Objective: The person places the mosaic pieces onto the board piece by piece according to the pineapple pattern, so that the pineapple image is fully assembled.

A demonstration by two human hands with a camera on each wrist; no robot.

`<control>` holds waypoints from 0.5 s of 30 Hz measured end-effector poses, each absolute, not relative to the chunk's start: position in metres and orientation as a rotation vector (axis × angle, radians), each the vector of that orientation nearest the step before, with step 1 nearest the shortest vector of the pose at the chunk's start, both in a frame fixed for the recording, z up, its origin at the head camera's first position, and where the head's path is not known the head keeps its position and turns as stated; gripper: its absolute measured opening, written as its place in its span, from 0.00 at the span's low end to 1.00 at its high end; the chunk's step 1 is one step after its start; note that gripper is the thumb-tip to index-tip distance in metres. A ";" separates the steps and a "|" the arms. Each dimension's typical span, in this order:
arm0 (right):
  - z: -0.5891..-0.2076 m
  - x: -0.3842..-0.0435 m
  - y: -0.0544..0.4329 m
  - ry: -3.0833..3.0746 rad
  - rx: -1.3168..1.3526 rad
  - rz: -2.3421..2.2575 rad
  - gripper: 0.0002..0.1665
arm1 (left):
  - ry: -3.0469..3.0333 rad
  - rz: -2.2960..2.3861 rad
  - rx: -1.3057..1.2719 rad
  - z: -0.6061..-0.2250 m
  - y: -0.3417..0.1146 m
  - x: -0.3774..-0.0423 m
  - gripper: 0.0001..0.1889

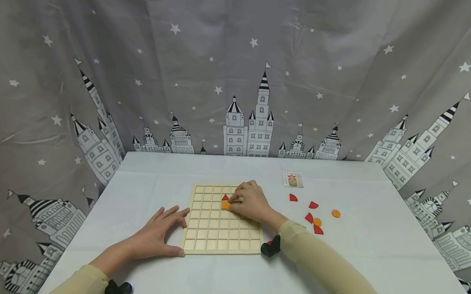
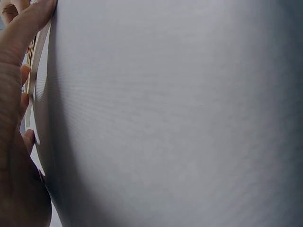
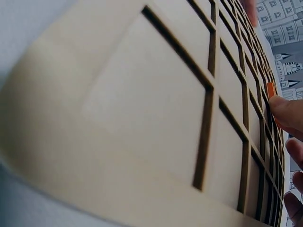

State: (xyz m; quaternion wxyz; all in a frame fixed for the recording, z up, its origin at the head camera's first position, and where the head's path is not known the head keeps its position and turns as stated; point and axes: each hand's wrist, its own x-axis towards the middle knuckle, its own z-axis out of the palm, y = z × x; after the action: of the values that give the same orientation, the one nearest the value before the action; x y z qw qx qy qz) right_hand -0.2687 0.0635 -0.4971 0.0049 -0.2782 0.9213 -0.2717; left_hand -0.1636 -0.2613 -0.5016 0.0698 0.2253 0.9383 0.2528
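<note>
A pale wooden grid board (image 1: 213,232) lies flat on the white table. My left hand (image 1: 156,234) rests at its left side, fingers spread, with fingertips and thumb touching the edge. In the left wrist view the left thumb (image 2: 23,33) lies along the board's side. Over the upper part of the board, my right hand (image 1: 252,202) pinches an orange square piece (image 1: 225,205) at a cell. The right wrist view shows the thumb (image 3: 286,111) against that piece; the other fingertips' contact is hidden. Just above the square sits a small red piece (image 1: 225,197).
Several red quarter-round pieces (image 1: 293,197) are scattered right of the board. Two orange discs (image 1: 336,213) lie among them. A small picture card (image 1: 292,179) is behind. Near the right wrist, a red piece (image 1: 269,242) is partly covered. A grey castle-print curtain (image 1: 208,52) hangs behind the table.
</note>
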 end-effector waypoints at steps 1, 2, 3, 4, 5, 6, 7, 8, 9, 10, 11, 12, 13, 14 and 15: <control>-0.496 -0.268 0.063 2.882 -0.865 -0.854 0.10 | 2.824 0.760 0.680 -0.501 -0.261 -0.164 0.36; -0.496 -0.268 0.063 2.880 -0.861 -0.859 0.10 | 2.826 0.761 0.685 -0.501 -0.262 -0.164 0.36; -0.496 -0.268 0.062 2.880 -0.858 -0.863 0.09 | 2.827 0.763 0.689 -0.501 -0.262 -0.164 0.35; -0.496 -0.268 0.062 2.880 -0.859 -0.866 0.09 | 2.828 0.766 0.693 -0.501 -0.262 -0.164 0.35; -0.496 -0.268 0.061 2.883 -0.859 -0.864 0.09 | 2.828 0.769 0.696 -0.501 -0.262 -0.164 0.35; -0.495 -0.269 0.061 2.886 -0.860 -0.859 0.10 | 2.826 0.775 0.698 -0.501 -0.262 -0.164 0.35; -0.495 -0.269 0.061 2.888 -0.862 -0.857 0.10 | 2.826 0.777 0.697 -0.501 -0.262 -0.164 0.35; -0.495 -0.269 0.060 2.890 -0.866 -0.853 0.10 | 2.826 0.779 0.696 -0.501 -0.262 -0.164 0.35; -0.495 -0.269 0.060 2.892 -0.868 -0.847 0.10 | 2.825 0.780 0.693 -0.501 -0.262 -0.164 0.35; -0.495 -0.269 0.060 2.895 -0.869 -0.838 0.11 | 2.824 0.779 0.691 -0.501 -0.262 -0.164 0.36; -0.495 -0.269 0.060 2.897 -0.867 -0.831 0.11 | 2.823 0.777 0.689 -0.501 -0.262 -0.164 0.36; -0.495 -0.269 0.060 2.900 -0.865 -0.824 0.11 | 2.822 0.774 0.686 -0.501 -0.262 -0.164 0.36; -0.495 -0.269 0.060 2.904 -0.865 -0.817 0.11 | 2.822 0.768 0.682 -0.501 -0.261 -0.164 0.36; -0.495 -0.268 0.060 2.909 -0.864 -0.808 0.12 | 2.821 0.767 0.680 -0.501 -0.261 -0.164 0.36; -0.496 -0.268 0.061 2.913 -0.863 -0.800 0.12 | 2.821 0.766 0.679 -0.501 -0.261 -0.164 0.36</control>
State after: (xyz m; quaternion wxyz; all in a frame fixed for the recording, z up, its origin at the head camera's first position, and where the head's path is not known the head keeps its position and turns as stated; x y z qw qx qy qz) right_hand -0.2683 0.0605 -0.4956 -0.0001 -0.2745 0.9273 -0.2546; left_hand -0.1637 -0.2611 -0.5010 0.0703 0.2259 0.9377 0.2546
